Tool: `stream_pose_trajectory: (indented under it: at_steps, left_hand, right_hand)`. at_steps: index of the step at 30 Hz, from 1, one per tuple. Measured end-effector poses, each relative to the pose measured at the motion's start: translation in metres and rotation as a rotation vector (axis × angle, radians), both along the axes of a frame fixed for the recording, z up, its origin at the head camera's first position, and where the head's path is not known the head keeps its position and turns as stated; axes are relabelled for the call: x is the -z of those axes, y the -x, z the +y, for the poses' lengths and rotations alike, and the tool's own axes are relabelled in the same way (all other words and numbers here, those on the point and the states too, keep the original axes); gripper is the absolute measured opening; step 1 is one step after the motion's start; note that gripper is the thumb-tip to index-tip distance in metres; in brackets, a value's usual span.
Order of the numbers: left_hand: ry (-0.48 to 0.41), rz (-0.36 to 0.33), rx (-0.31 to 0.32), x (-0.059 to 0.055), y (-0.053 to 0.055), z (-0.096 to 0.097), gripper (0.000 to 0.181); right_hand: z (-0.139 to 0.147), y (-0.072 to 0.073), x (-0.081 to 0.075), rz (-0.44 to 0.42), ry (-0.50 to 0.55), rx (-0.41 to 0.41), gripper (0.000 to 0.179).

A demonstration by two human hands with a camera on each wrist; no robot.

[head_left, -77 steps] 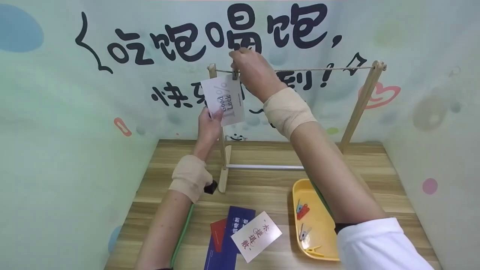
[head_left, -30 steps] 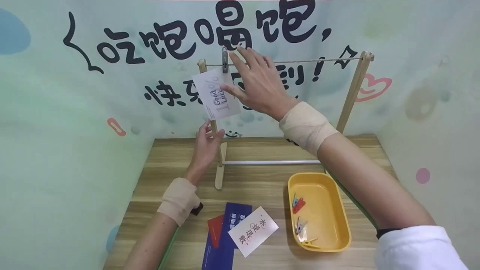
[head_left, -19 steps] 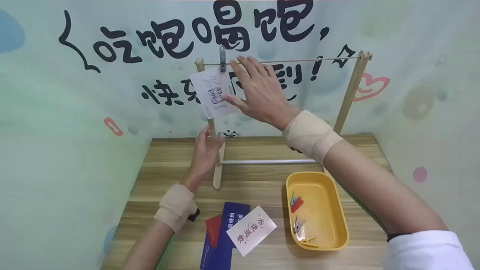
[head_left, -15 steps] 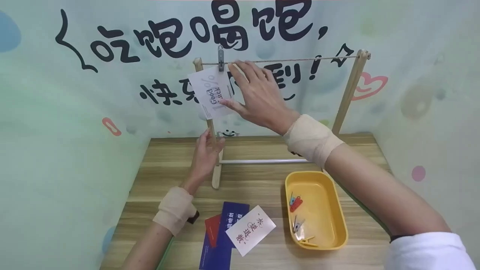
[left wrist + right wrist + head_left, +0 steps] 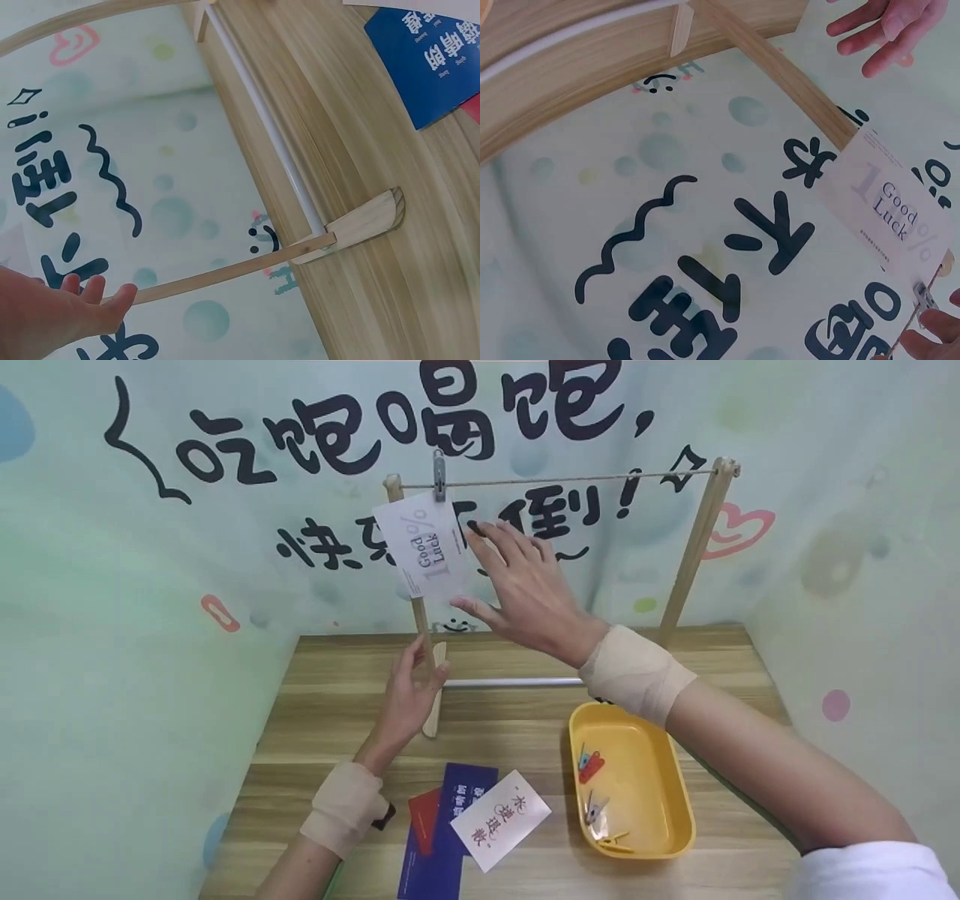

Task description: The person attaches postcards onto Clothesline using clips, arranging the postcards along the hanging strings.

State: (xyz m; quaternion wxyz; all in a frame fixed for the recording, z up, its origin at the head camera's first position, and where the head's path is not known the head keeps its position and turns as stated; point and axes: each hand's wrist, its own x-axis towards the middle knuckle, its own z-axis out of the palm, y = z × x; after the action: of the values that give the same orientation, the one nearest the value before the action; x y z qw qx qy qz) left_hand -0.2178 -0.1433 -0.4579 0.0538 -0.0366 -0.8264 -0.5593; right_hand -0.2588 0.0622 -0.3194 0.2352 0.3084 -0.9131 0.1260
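A white "Good Luck" card (image 5: 420,547) hangs slightly tilted from the string (image 5: 577,478), held by a grey clothespin (image 5: 439,480) near the left post. My right hand (image 5: 529,592), fingers spread and relaxed, is in front of the backdrop just right of the card and holds nothing. In the right wrist view, its fingertips (image 5: 930,330) show beside the pin. Lower down, my left hand (image 5: 411,694) is by the left wooden post (image 5: 421,619), fingers loosely extended and grasping nothing. The left wrist view shows that hand (image 5: 52,319) overlapping the post's upper part.
On the wooden table, a yellow tray (image 5: 686,802) at the right holds several clothespins, among them a red one (image 5: 592,767) and a yellow one (image 5: 615,841). A white card (image 5: 501,821) overlaps a blue card (image 5: 442,870) and a red card (image 5: 424,819) in front. The right post (image 5: 697,555) supports the string's other end.
The right hand has let go of the clothespin, opened, and moved down and right off the card. The left hand has released the card's lower edge and dropped lower. The card stays hanging.
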Motion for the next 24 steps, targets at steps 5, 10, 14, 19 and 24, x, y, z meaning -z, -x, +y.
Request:
stream_pose_trajectory:
  at_steps: [5,10,14,19,24]
  left_hand:
    - [0.04,0.005,0.009,0.008,-0.008,0.002,0.068]
    - [0.046,0.052,0.038,0.019,-0.018,0.004,0.064]
    - [0.065,0.073,0.041,0.026,-0.025,0.005,0.063]
    - [0.11,0.083,0.045,0.028,-0.033,0.008,0.063]
    - [0.154,0.109,0.069,0.028,-0.04,0.009,0.061]
  right_hand:
    - [0.004,-0.009,0.01,-0.009,-0.004,-0.018,0.078]
    - [0.006,-0.018,0.02,0.009,-0.004,-0.048,0.077]
    - [0.008,-0.025,0.026,0.031,-0.003,-0.066,0.075]
    - [0.011,-0.033,0.036,0.051,0.006,-0.073,0.074]
    - [0.014,-0.041,0.047,0.05,-0.012,-0.072,0.073]
